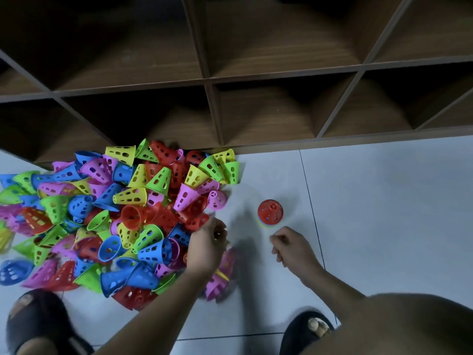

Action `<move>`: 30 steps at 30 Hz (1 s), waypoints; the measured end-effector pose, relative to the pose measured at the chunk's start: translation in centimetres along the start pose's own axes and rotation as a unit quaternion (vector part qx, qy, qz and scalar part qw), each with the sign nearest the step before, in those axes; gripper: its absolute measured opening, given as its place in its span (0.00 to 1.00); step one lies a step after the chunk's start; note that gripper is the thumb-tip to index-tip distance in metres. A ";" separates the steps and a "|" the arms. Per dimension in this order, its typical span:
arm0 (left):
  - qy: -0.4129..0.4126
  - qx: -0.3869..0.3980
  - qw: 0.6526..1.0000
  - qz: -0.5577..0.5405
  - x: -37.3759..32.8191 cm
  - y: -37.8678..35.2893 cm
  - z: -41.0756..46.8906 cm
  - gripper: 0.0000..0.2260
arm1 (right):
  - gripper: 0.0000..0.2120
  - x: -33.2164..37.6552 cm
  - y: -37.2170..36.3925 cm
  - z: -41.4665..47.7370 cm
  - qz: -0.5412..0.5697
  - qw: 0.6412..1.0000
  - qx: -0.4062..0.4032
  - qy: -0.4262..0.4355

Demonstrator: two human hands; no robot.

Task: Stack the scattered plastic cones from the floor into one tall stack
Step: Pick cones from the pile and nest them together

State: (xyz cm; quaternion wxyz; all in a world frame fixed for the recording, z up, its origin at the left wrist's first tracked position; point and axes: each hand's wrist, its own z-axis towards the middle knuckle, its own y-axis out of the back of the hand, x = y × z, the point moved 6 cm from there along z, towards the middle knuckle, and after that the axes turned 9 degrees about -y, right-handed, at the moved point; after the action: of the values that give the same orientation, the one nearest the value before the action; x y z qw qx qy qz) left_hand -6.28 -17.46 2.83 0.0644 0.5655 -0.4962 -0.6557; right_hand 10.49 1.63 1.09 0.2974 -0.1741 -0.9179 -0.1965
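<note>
A big heap of perforated plastic cones (122,213) in red, blue, green, yellow and pink covers the floor on the left. A short stack (270,212) with a red cone on top stands upright on the floor, apart from the heap on its right. My left hand (207,243) hovers at the heap's right edge beside red cones (195,221) and above pink cones (225,267). Its fingers are curled and blurred, so a grip cannot be made out. My right hand (291,247) hangs just below and right of the stack, fingers loosely curled, holding nothing.
A dark wooden cubby shelf (256,80) runs along the far side, its base touching the heap. The floor is pale tile (384,213). My black sandals (38,321) (304,331) stand at the near edge, and my knee (409,326) fills the lower right.
</note>
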 end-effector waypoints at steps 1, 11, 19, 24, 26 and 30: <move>-0.006 -0.001 1.000 0.017 0.7 0.6 -0.3 0.05 | 0.06 -0.3 -1.1 -0.3 -0.034 0.999 0.013 0.012; -0.038 0.087 0.985 0.146 4.1 1.3 -2.0 0.15 | 0.21 -0.8 -10.2 -1.6 -0.263 0.950 0.103 0.129; -0.020 0.098 0.981 0.166 5.0 0.8 -1.7 0.06 | 0.30 -2.4 -12.9 0.0 -0.282 0.955 0.085 0.028; -0.016 0.091 0.983 0.162 5.7 1.0 -1.5 0.01 | 0.29 -2.1 -13.5 1.0 -0.208 0.975 0.083 0.012; -0.006 0.083 0.986 0.145 5.9 1.3 -1.3 0.01 | 0.28 -1.5 -12.9 1.5 -0.195 0.978 0.072 0.013; 0.020 0.061 0.992 0.112 6.2 2.1 -1.2 0.02 | 0.26 -1.1 -10.7 3.6 -0.154 0.988 0.016 0.023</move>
State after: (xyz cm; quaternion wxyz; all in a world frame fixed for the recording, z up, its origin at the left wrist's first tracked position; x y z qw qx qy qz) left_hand -8.51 -23.16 0.34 0.1123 0.5223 -0.5941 -0.6014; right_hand 4.99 -6.12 -5.03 0.2874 -0.0212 -0.9297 -0.2294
